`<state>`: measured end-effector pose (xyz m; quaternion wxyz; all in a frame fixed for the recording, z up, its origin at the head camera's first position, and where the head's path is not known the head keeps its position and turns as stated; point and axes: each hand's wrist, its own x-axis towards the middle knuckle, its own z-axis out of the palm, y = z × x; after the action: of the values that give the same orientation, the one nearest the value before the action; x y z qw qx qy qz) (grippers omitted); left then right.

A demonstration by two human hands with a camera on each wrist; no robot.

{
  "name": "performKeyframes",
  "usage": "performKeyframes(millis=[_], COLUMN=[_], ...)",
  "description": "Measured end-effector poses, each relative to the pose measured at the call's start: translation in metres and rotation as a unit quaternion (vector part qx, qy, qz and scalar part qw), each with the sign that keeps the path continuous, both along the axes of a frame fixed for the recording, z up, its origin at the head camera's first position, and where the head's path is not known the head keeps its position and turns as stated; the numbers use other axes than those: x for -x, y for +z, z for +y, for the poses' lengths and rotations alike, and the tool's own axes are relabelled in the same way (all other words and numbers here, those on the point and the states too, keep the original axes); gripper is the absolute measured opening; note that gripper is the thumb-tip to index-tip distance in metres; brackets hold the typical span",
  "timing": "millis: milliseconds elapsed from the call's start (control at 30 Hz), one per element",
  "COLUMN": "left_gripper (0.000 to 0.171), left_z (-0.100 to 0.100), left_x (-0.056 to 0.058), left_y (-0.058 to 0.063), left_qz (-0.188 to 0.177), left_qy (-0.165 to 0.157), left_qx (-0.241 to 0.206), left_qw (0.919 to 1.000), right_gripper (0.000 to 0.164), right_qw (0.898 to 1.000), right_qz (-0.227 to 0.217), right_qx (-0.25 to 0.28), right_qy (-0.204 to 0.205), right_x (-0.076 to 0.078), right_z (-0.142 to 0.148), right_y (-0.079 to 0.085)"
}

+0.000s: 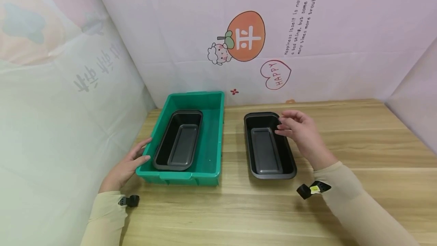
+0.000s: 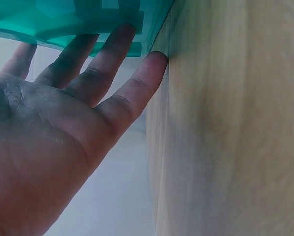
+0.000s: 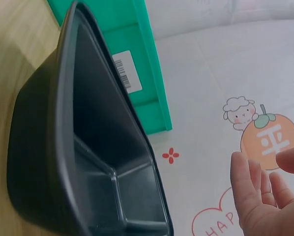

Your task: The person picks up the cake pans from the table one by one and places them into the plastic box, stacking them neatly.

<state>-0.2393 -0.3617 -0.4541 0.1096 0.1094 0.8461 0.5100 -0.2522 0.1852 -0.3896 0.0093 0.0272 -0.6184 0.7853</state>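
Note:
My left hand (image 1: pixel 123 168) is at the left wall of a green plastic bin (image 1: pixel 211 139), its fingers extended. In the left wrist view the fingertips (image 2: pixel 125 34) reach the bin's side near the wooden tabletop. Inside the bin, toward its left side, lies a dark loaf pan (image 1: pixel 183 145). A second dark loaf pan (image 1: pixel 266 151) stands upright on the table to the bin's right. My right hand (image 1: pixel 303 134) hovers by that pan's far right corner, fingers loosely bent. Nothing is between its thumb and fingers in the right wrist view.
The wooden table (image 1: pixel 211 215) runs up to a printed cloth wall (image 1: pixel 170 48) behind the bin. Another cloth side (image 1: pixel 78 124) hangs close to the left arm. A barcode label (image 3: pixel 127 71) shows on the bin's side wall.

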Motion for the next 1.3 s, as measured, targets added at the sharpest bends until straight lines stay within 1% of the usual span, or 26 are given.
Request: performKeyframes(millis=[233,533,833,1100,1300], left_gripper=[0.063,0.063,0.063,0.064,0.064], left_z=[0.0,-0.001,0.0,0.001,0.001], left_x=[0.0,0.0,0.0,0.0,0.0], left_y=[-0.001,0.0,0.0,-0.001,0.0], left_qz=[0.002,0.0,-0.005,-0.003,-0.004], left_qy=[0.0,0.0,0.001,-0.002,-0.001], left_qx=[0.002,0.001,-0.002,-0.013,-0.016], left_qw=[1.0,1.0,1.0,0.9999,0.9999], right_gripper=[0.017,0.019,0.021,0.026,0.022], right_qw=[1.0,1.0,0.999,0.997,0.995], right_qz=[-0.006,-0.007,-0.013,-0.03,-0.039], right_qx=[0.013,0.005,-0.031,-0.065,-0.088], right_qy=[-0.001,-0.008,-0.003,0.006,0.015], right_x=[0.0,0.0,-0.002,-0.002,-0.001], right_z=[0.012,0.027,0.041,0.05,0.054], right_y=[-0.006,-0.013,-0.02,-0.028,-0.036])
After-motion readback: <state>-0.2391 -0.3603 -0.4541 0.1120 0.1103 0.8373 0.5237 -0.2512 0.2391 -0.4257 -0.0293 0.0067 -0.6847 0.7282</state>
